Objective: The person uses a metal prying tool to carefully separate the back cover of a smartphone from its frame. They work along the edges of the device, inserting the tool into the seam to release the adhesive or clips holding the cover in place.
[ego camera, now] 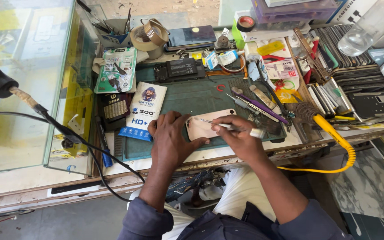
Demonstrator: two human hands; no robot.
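While the left hand (170,141) lies flat with its fingers spread, pinning the pale pink, flat rectangular phone back (210,125) onto the dark green work mat (192,98), the right hand (241,138) pinches a thin silver screwdriver with a white handle end (232,127), tip aimed at the panel's upper left area. So one hand is pressing, not gripping, and the other is closed around the tool.

Handling-wise, I'd guess that shell is light, thin and a bit flexy, probably slick on its glossy side, so it wants to skate around on the mat unless it's held down like this. Best grip looks like the long edges or a flat palm over one end, staying off the corners, since those tend to crack. Purple-handled tweezers (258,106) and a yellow coiled-cord soldering iron (330,131) lie just to the right, apart from the panel.
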